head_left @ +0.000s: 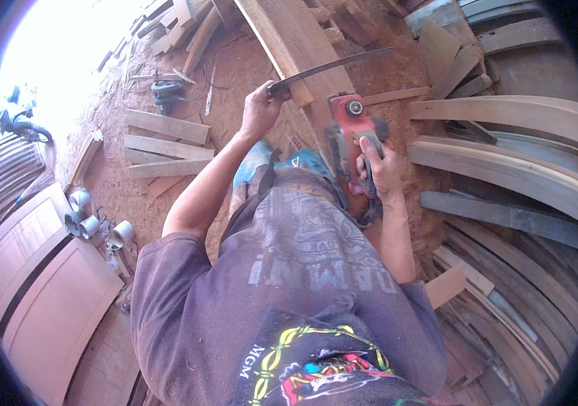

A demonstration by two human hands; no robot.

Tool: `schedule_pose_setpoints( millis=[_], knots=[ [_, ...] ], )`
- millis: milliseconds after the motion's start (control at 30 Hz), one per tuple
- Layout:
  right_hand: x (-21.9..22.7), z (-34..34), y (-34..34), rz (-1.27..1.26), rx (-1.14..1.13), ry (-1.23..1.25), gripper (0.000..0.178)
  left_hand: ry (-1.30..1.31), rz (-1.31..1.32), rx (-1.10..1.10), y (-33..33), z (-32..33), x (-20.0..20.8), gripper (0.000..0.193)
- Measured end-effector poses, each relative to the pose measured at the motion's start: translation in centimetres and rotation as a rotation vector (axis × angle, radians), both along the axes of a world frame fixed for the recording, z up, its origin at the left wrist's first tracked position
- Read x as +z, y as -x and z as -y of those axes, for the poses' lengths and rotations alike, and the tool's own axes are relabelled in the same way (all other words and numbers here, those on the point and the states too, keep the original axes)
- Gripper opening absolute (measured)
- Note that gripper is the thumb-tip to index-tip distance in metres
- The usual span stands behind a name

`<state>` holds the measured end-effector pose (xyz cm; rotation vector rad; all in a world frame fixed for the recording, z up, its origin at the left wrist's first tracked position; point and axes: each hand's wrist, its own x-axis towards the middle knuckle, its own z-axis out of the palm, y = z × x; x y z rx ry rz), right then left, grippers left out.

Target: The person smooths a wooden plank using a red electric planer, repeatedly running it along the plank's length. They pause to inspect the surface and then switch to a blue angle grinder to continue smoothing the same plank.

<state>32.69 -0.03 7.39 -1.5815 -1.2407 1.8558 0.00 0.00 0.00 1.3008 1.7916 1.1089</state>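
The person is wearing a dark, dusty shirt (235, 271), which is filling the view from the middle to 6 o'clock, and above it the blue trousers (253, 161) are showing. At 1 o'clock from the middle, the right hand (379, 162) is closing its fingers around the grey handle of a red power planer (348, 125), with the thumb lying along the top. This planer is being just beside a wide board (319, 57), which is stretching from the legs toward 12 o'clock; I cannot tell if they are touching. Near 12 o'clock, a little to the 11 side, the left hand (260, 111) is gripping one end of a long, thin, dark blade (336, 65) in a fist, and the blade is pointing toward 2 o'clock, crossing above the boards. Under it, a narrower beam (272, 47) is lying along the wide board. Farther away, at 9 o'clock, several grey cups (122, 233) are lying near wooden panels (59, 298), which are leaning toward 8. At 10 o'clock, short planks (167, 145) are resting on the brown ground (224, 71), and beyond them a dark power tool (167, 93) is sitting. Between 2 and 4 o'clock, long planks (505, 172) are lying in stacks. At the far 10 o'clock, a motorcycle (18, 125) is standing in bright light.
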Motion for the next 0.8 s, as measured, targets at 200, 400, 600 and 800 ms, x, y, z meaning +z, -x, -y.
schedule_pose_setpoints(
  millis=[200, 400, 600, 800],
  knots=[
    [5.0, 1.5, -4.4, -0.013, -0.087, -0.045, 0.056, -0.073, 0.166, 0.041, -6.0, -0.4, -3.1, 0.014],
    [8.8, 1.3, -1.0, 0.016, 0.051, -0.031, 0.048, -0.067, 0.138, 0.037, -4.2, -1.4, -3.5, 0.018],
    [7.5, -0.5, 1.7, 0.109, 0.151, -0.068, 0.044, -0.08, 0.257, 0.129, -3.9, -0.7, -3.5, 0.023],
    [9.1, -3.3, 5.5, 0.056, 0.154, -0.012, 0.044, -0.102, 0.535, 0.441, -0.3, 3.7, -4.5, 0.024]
  ],
)
